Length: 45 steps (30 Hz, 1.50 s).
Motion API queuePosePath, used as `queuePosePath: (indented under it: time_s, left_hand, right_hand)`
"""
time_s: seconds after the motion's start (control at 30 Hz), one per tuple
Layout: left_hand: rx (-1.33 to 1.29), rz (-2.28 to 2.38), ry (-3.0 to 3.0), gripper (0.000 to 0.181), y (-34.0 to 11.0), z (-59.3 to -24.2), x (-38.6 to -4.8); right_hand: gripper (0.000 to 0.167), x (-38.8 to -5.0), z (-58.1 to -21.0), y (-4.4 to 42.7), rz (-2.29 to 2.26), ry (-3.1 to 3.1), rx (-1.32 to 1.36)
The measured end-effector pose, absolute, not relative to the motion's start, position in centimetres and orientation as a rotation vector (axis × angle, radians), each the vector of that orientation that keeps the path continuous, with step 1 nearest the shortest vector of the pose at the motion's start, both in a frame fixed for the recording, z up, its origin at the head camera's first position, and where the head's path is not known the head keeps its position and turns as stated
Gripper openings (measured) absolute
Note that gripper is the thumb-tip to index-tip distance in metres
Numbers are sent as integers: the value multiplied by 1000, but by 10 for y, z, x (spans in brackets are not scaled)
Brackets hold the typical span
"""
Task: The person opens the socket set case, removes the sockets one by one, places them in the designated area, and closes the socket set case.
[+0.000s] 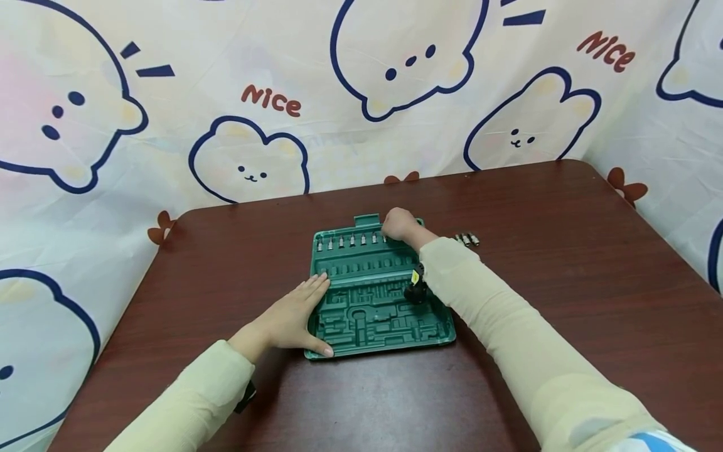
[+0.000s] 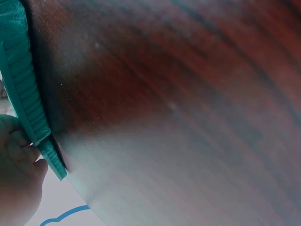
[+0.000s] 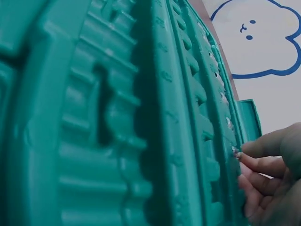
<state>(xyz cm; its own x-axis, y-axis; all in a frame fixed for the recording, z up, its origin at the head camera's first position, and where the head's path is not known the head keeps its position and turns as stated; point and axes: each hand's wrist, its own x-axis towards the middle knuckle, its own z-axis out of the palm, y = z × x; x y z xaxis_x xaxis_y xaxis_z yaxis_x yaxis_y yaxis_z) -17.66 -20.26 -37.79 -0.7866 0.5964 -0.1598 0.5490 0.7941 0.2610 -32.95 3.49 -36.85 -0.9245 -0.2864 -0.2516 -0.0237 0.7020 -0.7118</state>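
Observation:
A green moulded tool case [image 1: 390, 329] lies opened flat on the table. Along its far row stand several small silver sockets [image 1: 341, 242]. My left hand [image 1: 294, 317] rests on the case's left side, its fingers spread along the edge and its thumb at the near left corner. At the far right of that row is my right hand [image 1: 400, 225]. In the right wrist view, the right thumb and forefinger pinch a small metal socket [image 3: 235, 151] at the row of slots; the fingers cover most of it.
A few more loose silver pieces [image 1: 467, 239] lie on the brown table [image 1: 565, 263] right of the case, partly behind the right sleeve [image 1: 480, 295]. The case's latch tab [image 1: 367, 220] sticks out at the far edge. A patterned cloth [image 1: 339, 144] hangs behind the table.

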Motion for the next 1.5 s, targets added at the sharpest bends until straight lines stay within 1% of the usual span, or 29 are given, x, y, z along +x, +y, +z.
queuePosePath:
  time_s: [0.13,0.2,0.27,0.37,0.4,0.53,0.93,1.37,1.5]
  left_hand:
    - [883,295,2748,121,-203,-379,-177]
    - [889,294,2751,122,-204,-380,-177]
    - [892,289,2754,122,-204,-380,-177]
    - [899,290,2753,122,-204,-381,-178]
    - [899,290,2751,122,-203,-381,-178]
    - [893,288,2750,122,-203,-381,-179]
    - [898,305,2756,121,-204,-381,-178]
    - [904,310,2750,121,-203,-380,-177]
    - [906,297,2749,121,-203,-380,-178]
  right_hand:
    - [45,-330,-370,37,-1211,2496,-166]
    - [41,-331,-370,38,-1250,2467,-125]
    - [32,-332,-371,40,-1272,2450,-94]
    - [14,-333,-372,43,-1296,2422,-70]
    - [11,-333,-372,44,-1306,2411,-70]
    - [18,-334,-371,47,-1330,2361,-83]
    - [19,-332,-371,50,-1278,2405,-153]
    - [18,-331,-377,50,-1392,2392,-72]
    - [20,-332,-376,52,-1524,2360,-52]
